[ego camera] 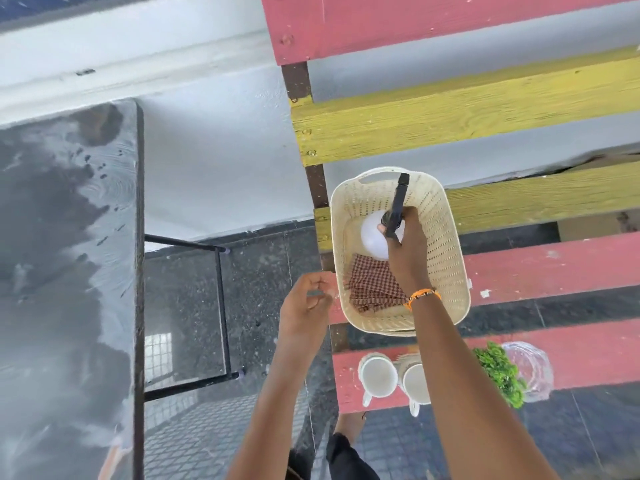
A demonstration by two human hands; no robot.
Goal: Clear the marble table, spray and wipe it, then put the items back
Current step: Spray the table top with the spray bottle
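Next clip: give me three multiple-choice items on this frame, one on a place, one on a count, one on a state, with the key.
1. Where is the checked cloth?
A. on the marble table
B. in the cream basket
C. on the floor

2. How many white mugs stand on the slatted bench?
A. two
B. three
C. four

3. What is the right hand doing?
A. hanging free
B. wiping the table
C. gripping the spray bottle

Key: 1 B, it lies in the cream basket. 2 A, one mug beside another. 3 C, the right hand is closed on the spray bottle.

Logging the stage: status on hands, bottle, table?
Right hand gripping spray bottle inside basket, checked cloth beside it. Left hand empty, loosely curled. Marble table bare, smeared. Nothing in the way.
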